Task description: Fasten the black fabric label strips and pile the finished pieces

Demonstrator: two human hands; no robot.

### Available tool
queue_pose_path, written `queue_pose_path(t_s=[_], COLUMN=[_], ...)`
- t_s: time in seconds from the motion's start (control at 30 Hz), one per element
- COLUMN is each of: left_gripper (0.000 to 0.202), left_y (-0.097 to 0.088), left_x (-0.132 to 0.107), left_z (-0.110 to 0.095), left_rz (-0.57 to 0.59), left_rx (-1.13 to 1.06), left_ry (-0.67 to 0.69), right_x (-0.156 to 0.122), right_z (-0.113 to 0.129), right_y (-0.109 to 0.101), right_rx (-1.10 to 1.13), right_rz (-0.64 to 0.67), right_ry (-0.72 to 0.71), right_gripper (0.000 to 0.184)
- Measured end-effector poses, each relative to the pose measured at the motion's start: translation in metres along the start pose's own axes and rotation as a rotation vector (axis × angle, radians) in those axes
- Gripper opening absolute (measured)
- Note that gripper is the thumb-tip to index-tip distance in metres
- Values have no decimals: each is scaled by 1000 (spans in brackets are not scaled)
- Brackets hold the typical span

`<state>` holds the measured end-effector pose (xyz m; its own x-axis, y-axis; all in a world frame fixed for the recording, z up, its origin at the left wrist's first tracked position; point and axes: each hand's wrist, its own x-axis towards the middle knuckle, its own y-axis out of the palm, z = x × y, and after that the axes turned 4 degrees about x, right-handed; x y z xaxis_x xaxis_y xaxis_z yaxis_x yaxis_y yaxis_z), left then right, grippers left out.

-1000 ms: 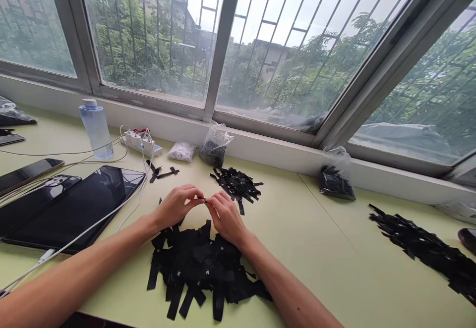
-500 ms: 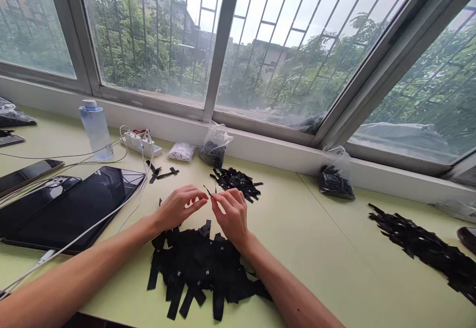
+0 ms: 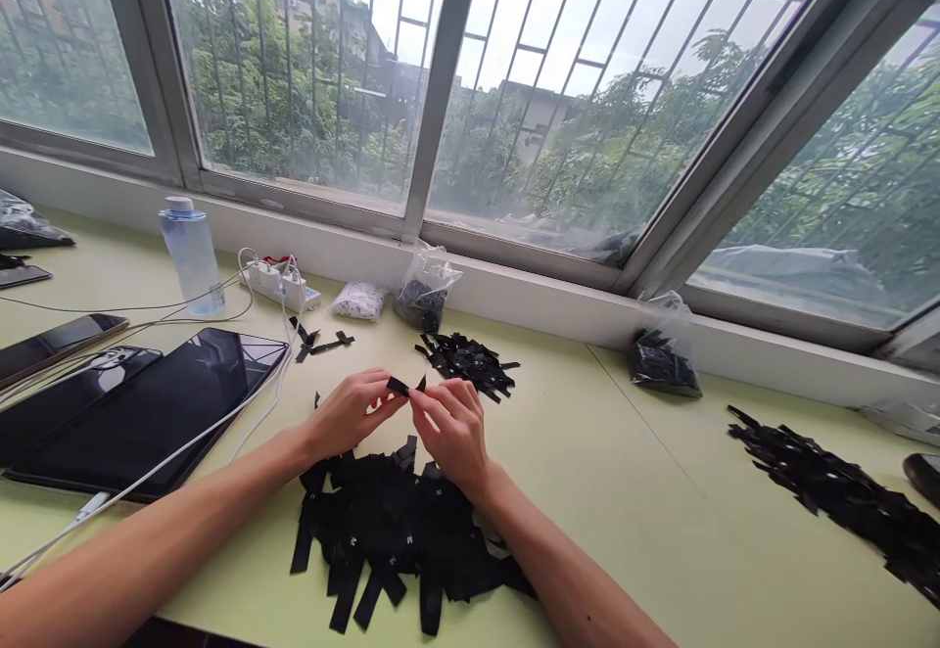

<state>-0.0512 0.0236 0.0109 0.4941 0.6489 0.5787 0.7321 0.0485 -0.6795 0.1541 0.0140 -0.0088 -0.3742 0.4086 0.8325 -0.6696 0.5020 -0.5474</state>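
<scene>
My left hand (image 3: 351,413) and right hand (image 3: 453,430) meet above the table (image 3: 624,491), just in front of me. Both grips are clamped on 1 small black label (image 3: 399,387): left thumb and forefinger pinch its left end, right fingertips (image 3: 424,399) pinch the other end. The label is held in the air between the 2 hands, off the table, with a short tip sticking up beside my right fingers. Whether it is folded, I can't tell.

Right under my wrists lies a loose pile of black labels (image 3: 397,531), flat strips overlapping, some with small white marks. Just beyond my hands is a smaller heap (image 3: 468,362) of short black pieces. A few stray black pieces (image 3: 319,342) lie left of it.

Along the window sill: clear bag of dark pieces (image 3: 424,291), small white bag (image 3: 357,300), and another bag of dark pieces (image 3: 661,354) further right. A long spread of black strips (image 3: 844,496) lies well apart on the right.

Left side: tablet (image 3: 147,403) lying flat, phone (image 3: 63,335) beside it, white cable (image 3: 183,442) crossing the tablet, power strip (image 3: 283,283), and water bottle (image 3: 191,256) upright near the sill.
</scene>
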Motion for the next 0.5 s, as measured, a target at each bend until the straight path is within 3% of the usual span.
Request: queue_pose_path(t_s=[0.37, 0.5], left_gripper=[30, 19], left_y=[1, 0], left_x=[0, -1], left_z=[1, 3], left_rz=[31, 53], left_rx=[77, 33], left_ry=[4, -13], right_x=[6, 4], right_z=[5, 2], right_y=[-1, 1], right_rx=[17, -11], right_rz=[3, -7], right_ry=[-4, -19], right_gripper=[13, 11])
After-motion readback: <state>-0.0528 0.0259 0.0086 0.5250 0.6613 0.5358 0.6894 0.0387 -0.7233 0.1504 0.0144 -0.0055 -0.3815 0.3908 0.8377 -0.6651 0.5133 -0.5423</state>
